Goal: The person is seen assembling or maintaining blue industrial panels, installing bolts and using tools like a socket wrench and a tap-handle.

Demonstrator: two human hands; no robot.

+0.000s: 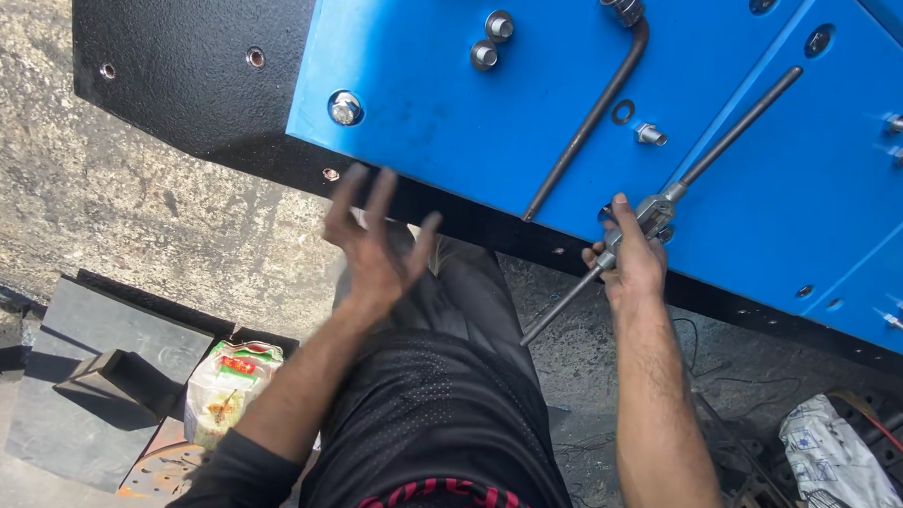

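Closest to the person, down by the left elbow, a plastic-wrapped packet (232, 392) sits on the ground beside a dark flat slab (87, 371), well below the blue panel (456, 114). Up from there, the left hand (377, 241) hovers just under the blue panel's lower edge, fingers spread wide and holding nothing, as if freed to steady or reach. Across from it, the right hand (629, 262) is wrapped tight around a long steel bar wrench (663, 206), which slants across the panel's edge; its head seems to sit on a fastener there, though the fist hides the joint, so I can't be sure. The grip low on the bar would give leverage. Further up the panel lies an L-shaped socket wrench (591, 114), parked within reach, and beyond it two loose nuts (491, 40) and a seated bolt (345, 107).
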